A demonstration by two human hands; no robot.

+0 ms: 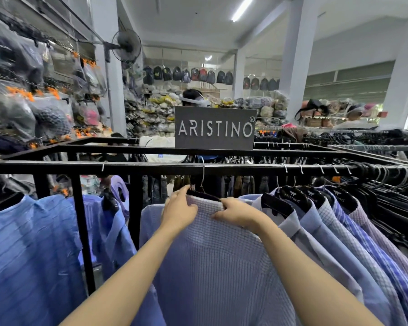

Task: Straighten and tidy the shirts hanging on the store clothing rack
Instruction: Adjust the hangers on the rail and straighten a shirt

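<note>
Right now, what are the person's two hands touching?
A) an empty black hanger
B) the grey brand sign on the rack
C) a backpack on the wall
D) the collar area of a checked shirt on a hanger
D: both the left hand and the right hand grip the top of the checked shirt just under its hanger.

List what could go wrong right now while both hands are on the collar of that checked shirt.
1. Both hands, left hand and right hand, grip the collar of the checked shirt; a hard tug might pull it off its black hanger.
2. The wire hook merely hangs over the black rail, so lifting could unhook it.
3. The neighbouring shirts on the right are packed tight; sliding this one over may crease them.
</note>
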